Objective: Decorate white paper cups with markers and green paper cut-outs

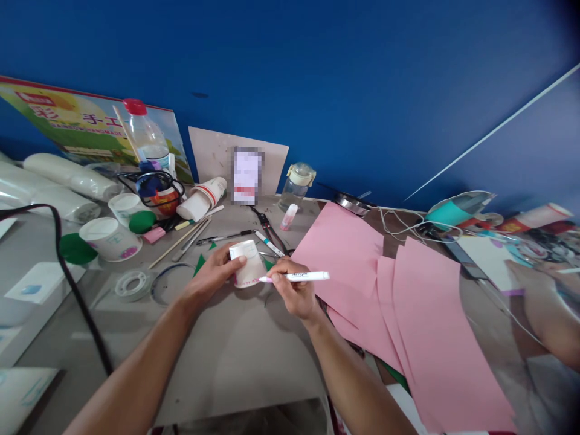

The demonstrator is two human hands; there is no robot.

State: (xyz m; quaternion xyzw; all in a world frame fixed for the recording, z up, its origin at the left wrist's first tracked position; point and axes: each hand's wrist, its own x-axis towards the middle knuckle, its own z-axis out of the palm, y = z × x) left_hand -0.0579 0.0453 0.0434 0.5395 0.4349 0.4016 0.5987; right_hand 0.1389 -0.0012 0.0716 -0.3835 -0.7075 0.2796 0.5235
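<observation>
A white paper cup point(247, 261) is held tilted in my left hand point(216, 266), the thumb pressed on its side. Pink marks run along the cup's rim at the lower end, and faint blue-green marks show nearer the other end. My right hand point(292, 290) grips a white acrylic marker point(308, 276) like a pen, its pink tip at the marked rim. Whether the tip touches the cup, I cannot tell for sure. Behind the cup lies another marker with a blue-green band point(269, 243), beside black-handled scissors point(267, 225).
Pink paper sheets point(348, 260) spread to the right of my right hand. Tape rolls point(133, 284) and decorated cups point(110, 238) stand left. A glass bottle point(296, 186) and a pixelated screen point(246, 175) are behind. Another person's arm point(550, 302) rests at far right.
</observation>
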